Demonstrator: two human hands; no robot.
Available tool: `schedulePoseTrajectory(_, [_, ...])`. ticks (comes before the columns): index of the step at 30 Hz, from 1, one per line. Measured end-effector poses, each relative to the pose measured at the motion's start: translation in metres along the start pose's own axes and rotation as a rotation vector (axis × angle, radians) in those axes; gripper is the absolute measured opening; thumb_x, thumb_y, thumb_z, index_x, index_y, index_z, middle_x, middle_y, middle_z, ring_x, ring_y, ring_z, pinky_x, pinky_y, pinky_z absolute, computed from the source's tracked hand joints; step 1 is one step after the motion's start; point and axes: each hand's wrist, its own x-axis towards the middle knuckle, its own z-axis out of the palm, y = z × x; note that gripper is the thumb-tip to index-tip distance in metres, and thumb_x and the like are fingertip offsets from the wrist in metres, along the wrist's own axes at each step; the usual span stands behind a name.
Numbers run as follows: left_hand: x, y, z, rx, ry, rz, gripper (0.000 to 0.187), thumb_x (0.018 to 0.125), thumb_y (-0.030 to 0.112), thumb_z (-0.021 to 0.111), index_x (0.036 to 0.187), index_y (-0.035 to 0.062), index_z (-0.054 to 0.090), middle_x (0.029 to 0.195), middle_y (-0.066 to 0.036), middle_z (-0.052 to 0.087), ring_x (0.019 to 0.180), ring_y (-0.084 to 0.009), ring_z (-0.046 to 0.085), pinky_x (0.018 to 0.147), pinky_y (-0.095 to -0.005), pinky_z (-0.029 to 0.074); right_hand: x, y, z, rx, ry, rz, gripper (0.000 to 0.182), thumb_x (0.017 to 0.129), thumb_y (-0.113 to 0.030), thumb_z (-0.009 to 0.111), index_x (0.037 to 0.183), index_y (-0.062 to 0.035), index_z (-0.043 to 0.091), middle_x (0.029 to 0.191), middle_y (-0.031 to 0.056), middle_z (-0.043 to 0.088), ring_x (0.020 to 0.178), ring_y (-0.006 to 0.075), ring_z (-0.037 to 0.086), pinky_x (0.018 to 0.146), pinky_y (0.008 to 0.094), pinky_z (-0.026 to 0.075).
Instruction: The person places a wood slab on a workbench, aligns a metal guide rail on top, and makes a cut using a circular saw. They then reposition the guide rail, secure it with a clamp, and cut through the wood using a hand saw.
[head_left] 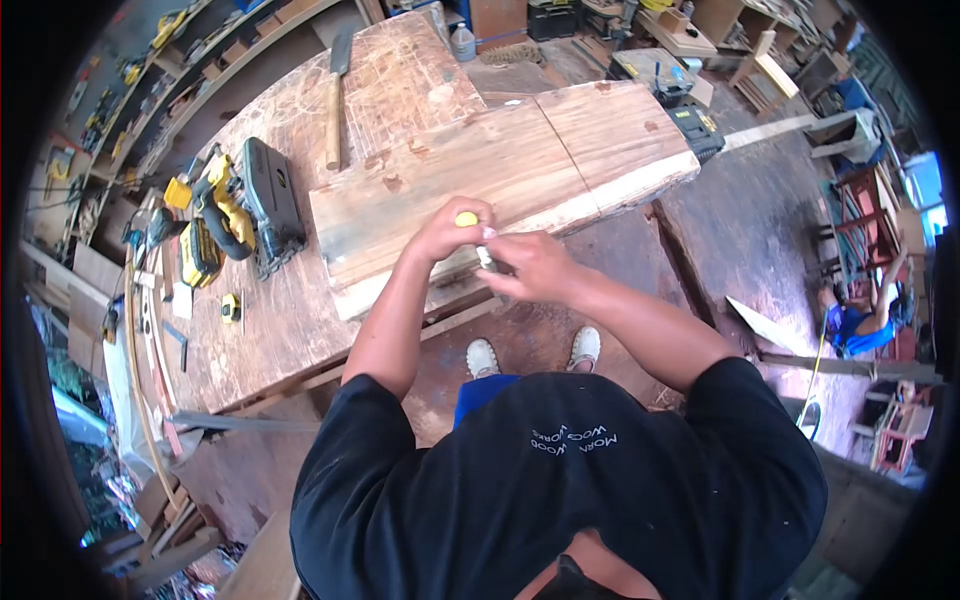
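Your left hand (445,232) is closed around a small yellow object (466,219), of which only the rounded top shows above your fingers; what kind of tool it is cannot be told. Your right hand (535,265) is drawn up against the left, its fingertips pinched on a small pale piece (487,258) that sits between the two hands. Both hands meet over the near edge of a thick wooden slab (500,165), which lies across a round, worn workbench (290,320).

The slab is split along its width by a dark crack and overhangs the bench on your right side. To your left on the bench lie a black and yellow power tool (215,215) and, just beside it, a dark tool case (270,205). A tape measure (231,307) rests nearer the bench edge. A hatchet (335,95) with a wooden handle lies at the far side of the bench, well apart from your hands. Your shoes (535,352) show on the floor below the slab.
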Motion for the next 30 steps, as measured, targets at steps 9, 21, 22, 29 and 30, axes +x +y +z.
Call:
schedulePoseTrajectory(9, [-0.009,-0.001,0.048,0.271,0.537,0.086,0.024,0.084,0.020,0.068,0.069,0.0048,0.057,0.068,0.001,0.055,0.068,-0.0065,0.050,0.057,-0.0242,0.039,-0.010,-0.027,0.009,-0.168,0.102,0.211,0.027,0.079,-0.023,0.072,0.089,-0.0009,0.060,0.064,0.0151,0.056,0.056,0.0319,0.058,0.053,0.0398,0.044])
schedulePoseTrajectory(21, [-0.017,-0.002,0.068,0.044,0.622,0.169,0.023,0.082,0.021,0.070,0.075,0.0039,0.057,0.070,0.001,0.052,0.067,-0.0074,0.047,0.059,-0.0246,0.039,-0.016,-0.039,0.003,-0.197,0.114,0.363,0.030,0.082,-0.025,0.069,0.096,-0.0004,0.060,0.070,0.0185,0.061,0.065,0.0376,0.061,0.058,0.0439,0.047])
schedulePoseTrajectory(22, [-0.012,-0.005,0.066,0.104,0.647,0.136,0.024,0.083,0.021,0.070,0.072,0.0040,0.057,0.067,0.002,0.052,0.065,-0.0072,0.046,0.058,-0.0245,0.038,-0.015,-0.038,0.003,-0.200,0.123,0.362,0.030,0.082,-0.025,0.069,0.096,-0.0004,0.060,0.070,0.0185,0.061,0.065,0.0376,0.061,0.058,0.0439,0.047])
schedulePoseTrajectory(29, [0.016,-0.011,-0.013,-0.049,-0.319,-0.091,0.017,0.076,0.017,0.067,0.067,0.0063,0.057,0.063,0.001,0.053,0.061,-0.0077,0.048,0.054,-0.0248,0.036,-0.020,-0.026,0.005,-0.054,0.045,0.287,0.025,0.087,-0.027,0.062,0.097,-0.0055,0.054,0.070,0.0172,0.061,0.067,0.0369,0.062,0.060,0.0461,0.048])
schedulePoseTrajectory(30, [0.010,-0.008,-0.001,-0.002,-0.150,-0.039,0.015,0.075,0.016,0.066,0.069,0.0060,0.057,0.067,0.000,0.054,0.062,-0.0084,0.049,0.055,-0.0255,0.038,-0.020,-0.024,0.004,-0.052,0.036,0.281,0.025,0.087,-0.028,0.062,0.097,-0.0058,0.055,0.070,0.0172,0.061,0.067,0.0372,0.062,0.060,0.0469,0.048])
